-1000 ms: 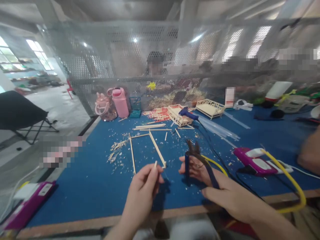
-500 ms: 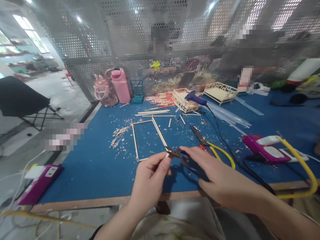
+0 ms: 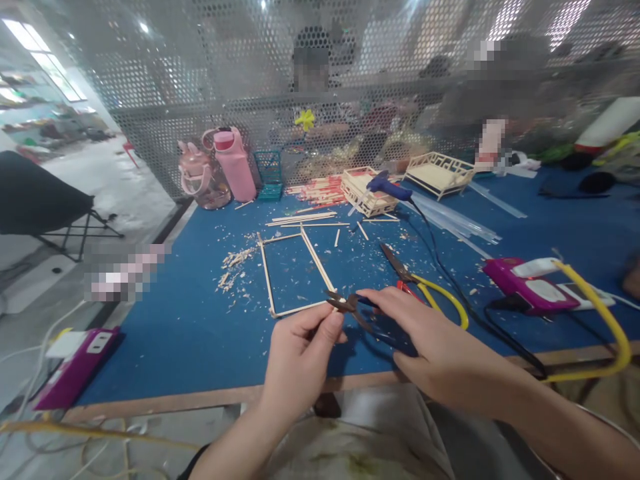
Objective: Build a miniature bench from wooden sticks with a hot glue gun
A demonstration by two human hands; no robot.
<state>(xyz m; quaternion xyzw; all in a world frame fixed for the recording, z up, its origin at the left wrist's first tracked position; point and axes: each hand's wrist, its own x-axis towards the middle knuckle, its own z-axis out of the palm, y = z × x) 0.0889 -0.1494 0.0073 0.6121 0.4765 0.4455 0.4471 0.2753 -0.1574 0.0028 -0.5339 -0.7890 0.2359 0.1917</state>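
Pinching with the left hand, thumb against forefinger: gripping a small stick above the near part of the table. Moving right, to the pliers: dark jaws right up at the tip of that stick, apparently around it; impossible to tell whether biting through. Then on to the right hand: wrapped about the blue handles, in full grasp.

Sweeping across from the left: past a litter of pale scraps, on to a frame of thin sticks, lying beyond the left hand, near right corner partly covered by the pliers. On past a wooden box, then a blue glue gun at its right side, and over to scissors, lying just beyond the right hand.

Looks like the trimming step: nipping at the stick's end, judging by those jaws. Calls next, most likely, for keeping the pinch firm, holding fingertips clear of the blades, and squeezing the handles squarely across the stick.
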